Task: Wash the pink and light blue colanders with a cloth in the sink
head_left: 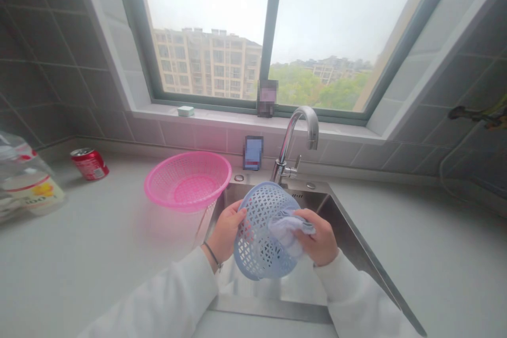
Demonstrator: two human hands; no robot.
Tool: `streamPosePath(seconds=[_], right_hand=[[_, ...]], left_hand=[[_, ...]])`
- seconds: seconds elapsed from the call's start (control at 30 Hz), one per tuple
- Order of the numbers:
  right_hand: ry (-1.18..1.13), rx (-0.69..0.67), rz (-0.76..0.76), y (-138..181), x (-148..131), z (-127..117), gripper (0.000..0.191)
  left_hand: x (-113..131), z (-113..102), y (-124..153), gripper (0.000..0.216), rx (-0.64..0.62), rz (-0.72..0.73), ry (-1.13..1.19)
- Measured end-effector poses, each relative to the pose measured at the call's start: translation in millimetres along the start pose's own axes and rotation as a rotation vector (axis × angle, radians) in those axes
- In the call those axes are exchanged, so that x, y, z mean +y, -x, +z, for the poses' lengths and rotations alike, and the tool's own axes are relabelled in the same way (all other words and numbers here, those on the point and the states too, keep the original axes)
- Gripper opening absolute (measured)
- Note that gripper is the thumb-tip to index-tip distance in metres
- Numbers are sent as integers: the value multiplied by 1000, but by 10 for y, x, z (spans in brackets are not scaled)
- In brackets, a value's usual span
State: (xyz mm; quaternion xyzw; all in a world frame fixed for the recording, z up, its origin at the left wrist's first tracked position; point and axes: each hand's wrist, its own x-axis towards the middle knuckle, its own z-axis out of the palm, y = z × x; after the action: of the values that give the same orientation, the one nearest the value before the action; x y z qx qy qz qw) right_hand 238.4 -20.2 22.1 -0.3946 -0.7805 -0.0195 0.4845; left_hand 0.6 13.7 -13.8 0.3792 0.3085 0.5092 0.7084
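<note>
My left hand (224,232) grips the rim of a light blue perforated plastic basket (257,222), held tilted over the steel sink (348,243) with its hollow side turned toward me. My right hand (320,240) is closed on a pale crumpled cloth (287,227) and presses it into the inside of the basket. Both sleeves are white, and a thin band sits on my left wrist.
A pink perforated basket (188,179) rests on the counter at the sink's left edge. The curved chrome tap (295,137) rises behind the sink. A red drink can (89,162) lies on its side at the far left, near a plastic bag (24,179). A small white object (185,111) sits on the window sill.
</note>
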Motion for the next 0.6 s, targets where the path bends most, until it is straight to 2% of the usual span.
streamPosePath(seconds=[0.1,0.17,0.2,0.27,0.37,0.4,0.43,0.5,0.6], right_hand=[[143,139,276,-46,371,-203,32],[200,188,336,-50,399,-258,34],[206,193,300,-42,328,-246,33],[180,140,118,-3,55,-150,28],[57,-133,-276,76,-425,73,33],[48,-200,-338,93,-526,131,33],[36,-238,-369,99,-575,168,35],[25,-203,-304,80,-505,165,35],[65,11,-94,8,-104,-1,25]], left_hand=[[51,12,12,44,-48,-13,9],[55,26,8,43,-64,-7,27],[45,34,3,42,-60,-3,37],[8,49,-8,40,-42,7,51],[-49,74,-8,42,-33,6,36],[-56,84,-2,43,-38,1,25],[-56,93,7,44,-45,-4,16],[-29,107,30,46,-57,-12,2],[49,103,56,47,-67,-60,-19]])
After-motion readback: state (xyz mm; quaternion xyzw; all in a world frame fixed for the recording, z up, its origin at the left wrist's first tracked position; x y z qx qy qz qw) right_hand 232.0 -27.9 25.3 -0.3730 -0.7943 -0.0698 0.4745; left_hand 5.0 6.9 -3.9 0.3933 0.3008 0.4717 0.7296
